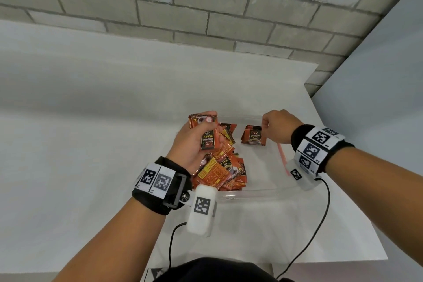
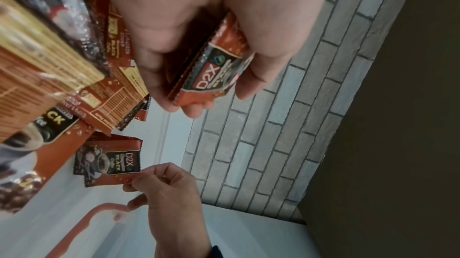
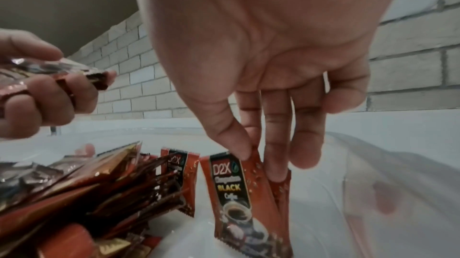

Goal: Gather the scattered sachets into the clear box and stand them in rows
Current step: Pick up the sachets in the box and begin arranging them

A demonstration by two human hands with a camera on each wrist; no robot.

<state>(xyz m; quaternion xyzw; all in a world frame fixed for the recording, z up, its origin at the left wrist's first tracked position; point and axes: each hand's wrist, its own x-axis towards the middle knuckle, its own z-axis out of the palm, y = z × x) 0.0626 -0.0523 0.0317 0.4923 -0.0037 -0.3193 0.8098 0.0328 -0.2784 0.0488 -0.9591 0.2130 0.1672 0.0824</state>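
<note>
Head view: left hand (image 1: 194,137) grip clamps sachet stack (image 1: 207,136); right hand (image 1: 278,127) pinches upright sachets (image 1: 254,136), long axis vertical

One clear box (image 1: 249,192) holds a loose heap of sachets (image 1: 219,167), too overlapped to count, beside two hands.

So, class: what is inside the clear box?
Inside the clear box: a loose heap of sachets on its left, and a few upright sachets pinched by the right hand. The heap covers whatever lies beneath it.
</note>
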